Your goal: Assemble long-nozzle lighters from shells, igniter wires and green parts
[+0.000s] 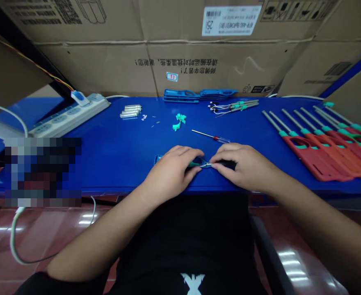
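My left hand [171, 168] grips a blue plastic lighter housing [158, 159] near the table's front edge, with a green part showing in it [194, 164]. My right hand [245, 166] holds a black-handled tool [226, 164], and its thin metal tip [207, 164] meets the housing between my hands. Just beyond them lies a red-handled screwdriver [213, 136]. Small green plastic parts [179, 121] lie further back, left of it. Some of the housing is hidden by my fingers.
A blue table [113, 151] holds stacked blue housings [185, 96], metal cylinders [130, 111], wired metal rods [234, 105], and several red-orange lighters [322, 151] at right. A power strip [66, 116] sits back left. Cardboard boxes [211, 53] stand behind.
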Motion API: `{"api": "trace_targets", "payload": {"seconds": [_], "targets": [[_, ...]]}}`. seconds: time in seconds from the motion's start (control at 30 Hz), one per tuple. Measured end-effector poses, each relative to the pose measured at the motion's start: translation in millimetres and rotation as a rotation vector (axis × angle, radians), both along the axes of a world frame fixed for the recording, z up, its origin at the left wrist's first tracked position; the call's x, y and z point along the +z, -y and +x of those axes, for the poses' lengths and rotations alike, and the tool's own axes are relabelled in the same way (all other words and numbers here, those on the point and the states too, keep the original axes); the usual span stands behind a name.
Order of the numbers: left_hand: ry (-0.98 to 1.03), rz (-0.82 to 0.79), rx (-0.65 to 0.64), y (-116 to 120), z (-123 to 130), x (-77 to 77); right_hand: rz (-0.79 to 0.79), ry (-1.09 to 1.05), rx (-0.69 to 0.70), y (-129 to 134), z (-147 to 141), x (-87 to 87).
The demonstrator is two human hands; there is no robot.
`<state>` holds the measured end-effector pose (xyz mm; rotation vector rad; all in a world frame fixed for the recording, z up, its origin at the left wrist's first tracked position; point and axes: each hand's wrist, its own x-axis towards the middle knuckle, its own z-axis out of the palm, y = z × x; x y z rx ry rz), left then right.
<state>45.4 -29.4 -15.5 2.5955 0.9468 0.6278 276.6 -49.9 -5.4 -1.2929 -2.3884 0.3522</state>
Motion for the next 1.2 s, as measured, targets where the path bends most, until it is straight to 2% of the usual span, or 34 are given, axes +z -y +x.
{"api": "trace_targets", "payload": {"seconds": [0.17, 0.4, 0.5, 0.53, 0.63, 0.7, 0.77, 0.83, 0.9, 1.0, 1.1, 1.2], "targets": [[-0.042, 0.03, 0.029, 4.0, -14.9, 11.5, 0.011, 0.047, 0.02, 2.0, 3.7, 5.1], [-0.072, 0.04, 0.109, 0.5, -64.7, 21.9, 0.092, 0.04, 0.006, 4.0, 7.6, 17.2], [-0.015, 0.062, 0.174, -7.5, -81.8, 45.3, 0.136, 0.043, 0.006, -5.4, 5.0, 28.9], [0.022, 0.103, 0.238, -12.7, -84.3, 57.2, 0.163, 0.044, 0.009, -12.1, 2.3, 34.4], [0.114, 0.25, 0.55, -40.5, -81.5, 92.5, 0.257, 0.03, 0.01, -42.9, -12.4, 52.4], [0.138, 0.285, 0.618, -68.6, -74.9, 103.9, 0.296, 0.03, -0.007, -67.6, -25.9, 61.3], [0.087, 0.206, 0.665, -99.2, -70.1, 100.2, 0.335, 0.039, -0.05, -88.5, -38.5, 64.0], [0.03, 0.125, 0.759, -126.1, -70.8, 84.9, 0.358, 0.065, -0.1, -101.0, -46.1, 59.7], [-0.092, -0.012, 0.737, -145.2, -78.4, 66.2, 0.36, 0.089, -0.127, -104.9, -46.3, 50.7], [-0.193, -0.1, 0.791, -161.1, -97.9, 46.6, 0.334, 0.088, -0.131, -104.6, -33.7, 36.2], [-0.234, -0.132, 0.843, -170.7, -115.1, 39.4, 0.305, 0.05, -0.177, -107.8, -17.9, 27.9], [-0.258, -0.157, 0.844, -178.5, -122.2, 35.4, 0.306, 0.043, -0.177, -112.4, -14.1, 26.1]]}}
